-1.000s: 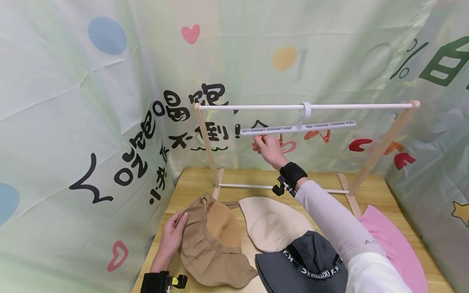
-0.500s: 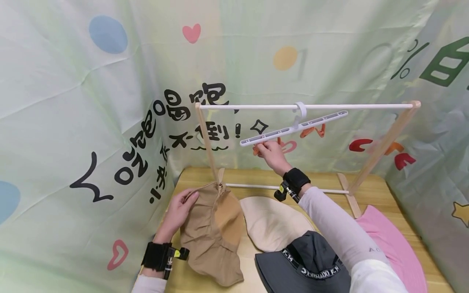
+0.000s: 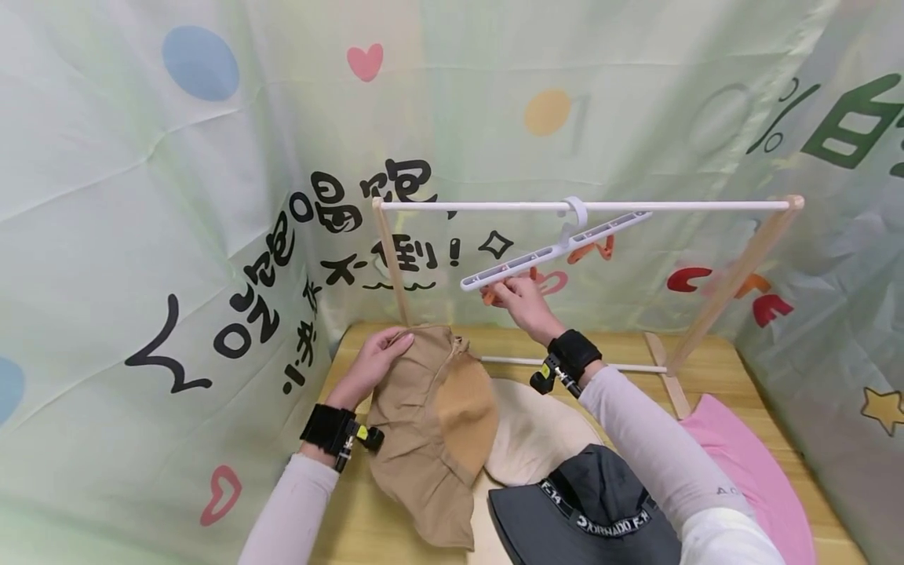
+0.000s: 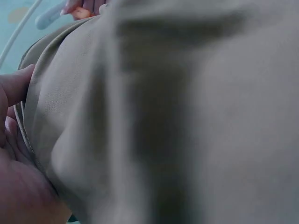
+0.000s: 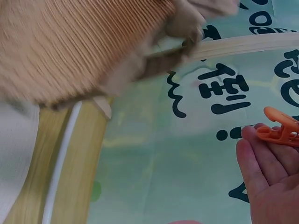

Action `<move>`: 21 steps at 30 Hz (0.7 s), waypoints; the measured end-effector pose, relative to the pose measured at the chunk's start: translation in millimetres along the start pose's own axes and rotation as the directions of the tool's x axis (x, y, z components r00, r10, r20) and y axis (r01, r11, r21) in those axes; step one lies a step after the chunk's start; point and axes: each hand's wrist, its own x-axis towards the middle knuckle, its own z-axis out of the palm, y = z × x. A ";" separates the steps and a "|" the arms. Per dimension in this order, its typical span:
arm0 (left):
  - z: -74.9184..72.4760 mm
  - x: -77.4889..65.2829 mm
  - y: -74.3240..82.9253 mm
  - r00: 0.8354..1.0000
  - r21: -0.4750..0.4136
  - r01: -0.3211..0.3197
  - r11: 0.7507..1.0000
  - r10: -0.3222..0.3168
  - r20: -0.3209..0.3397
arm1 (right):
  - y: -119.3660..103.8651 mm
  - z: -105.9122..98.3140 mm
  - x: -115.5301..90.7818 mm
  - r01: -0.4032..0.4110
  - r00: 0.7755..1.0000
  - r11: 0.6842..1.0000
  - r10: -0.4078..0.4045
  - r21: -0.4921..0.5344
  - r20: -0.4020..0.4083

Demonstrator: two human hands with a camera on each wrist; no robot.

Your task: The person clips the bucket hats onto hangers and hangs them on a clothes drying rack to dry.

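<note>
The left hand [image 3: 374, 362] pinches the brown hat [image 3: 424, 424] by its far-left edge, thumb against fingers, so the hat hangs over the left part of the table [image 3: 332, 541], partly in front of the cream hat [image 3: 544, 424]. Farther off and to the right, the right hand [image 3: 531, 308] pinches an orange clip [image 5: 280, 133] under the left end of the white hanger [image 3: 544, 257], fingers close together; whether the clip gapes, I cannot tell. The hat's edge sits below the clip, not yet touching. The step in hand seems to be bringing hat to clip; the next move likely calls for lifting that edge far and right, between the clip's jaws, before letting them close.
</note>
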 end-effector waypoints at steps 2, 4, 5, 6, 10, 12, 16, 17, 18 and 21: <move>2.3 12.5 -0.4 1.000 -0.010 0.013 1.000 -0.013 0.000 | -1.9 -0.2 -2.0 -0.005 1.000 1.000 0.005 0.012 0.006; 4.7 23.7 -0.6 1.000 -0.013 0.026 1.000 -0.026 0.013 | -3.3 0.0 -3.8 -0.012 1.000 1.000 0.012 0.024 0.011; 6.1 28.7 -0.3 0.999 -0.016 0.032 0.999 -0.032 0.020 | -3.7 0.1 -4.5 -0.015 1.000 0.999 0.014 0.028 0.015; 7.5 33.3 0.2 0.999 -0.015 0.039 0.999 -0.038 0.028 | -4.4 0.4 -5.1 -0.014 1.000 0.999 0.013 0.029 0.020; 13.6 48.9 0.3 0.994 -0.034 0.067 0.997 -0.064 0.084 | -2.5 1.4 -5.1 -0.009 0.999 0.999 0.007 0.046 0.043; 16.4 55.2 -0.4 0.991 -0.040 0.077 0.996 -0.072 0.109 | -1.0 1.6 -4.1 -0.002 0.998 0.999 -0.001 0.050 0.056; 21.5 65.6 -0.6 0.985 -0.037 0.087 0.996 -0.080 0.153 | -1.1 1.3 -3.8 0.010 0.997 0.998 -0.014 0.057 0.082; 22.7 67.6 0.4 0.983 -0.031 0.087 0.996 -0.081 0.166 | -1.5 1.0 -3.9 0.013 0.996 0.998 -0.018 0.057 0.091; 24.0 69.7 1.6 0.980 -0.022 0.086 0.996 -0.081 0.182 | -2.0 0.7 -4.2 0.017 0.995 0.998 -0.023 0.058 0.101; 28.0 76.7 5.6 0.972 0.006 0.068 0.998 -0.068 0.224 | -2.7 -1.0 -4.6 0.027 0.992 0.998 -0.034 0.053 0.121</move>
